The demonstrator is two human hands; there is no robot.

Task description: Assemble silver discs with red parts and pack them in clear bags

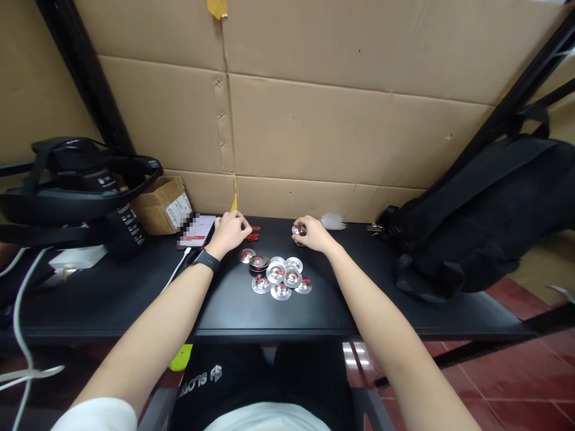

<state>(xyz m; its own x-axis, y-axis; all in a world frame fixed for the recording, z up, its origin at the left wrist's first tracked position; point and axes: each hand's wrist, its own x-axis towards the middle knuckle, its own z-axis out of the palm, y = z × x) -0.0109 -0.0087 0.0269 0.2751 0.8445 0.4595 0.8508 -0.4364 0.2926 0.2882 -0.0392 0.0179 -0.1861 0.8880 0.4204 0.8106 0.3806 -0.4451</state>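
My left hand point(231, 232), with a black watch on its wrist, rests on the black table point(112, 299) with fingers curled, pinching at small red pieces point(253, 233) near the back edge. My right hand point(311, 233) is closed around a small shiny silver disc point(298, 230) just above the table. Between and in front of both hands lies a cluster of several silver discs point(278, 276), some with red parts on top.
A phone point(197, 231) with a white cable lies left of my left hand. A cardboard box point(162, 205) and a black headset point(76, 182) sit at the left. A black backpack point(485, 221) fills the right. Cardboard panels point(341, 126) form the back wall.
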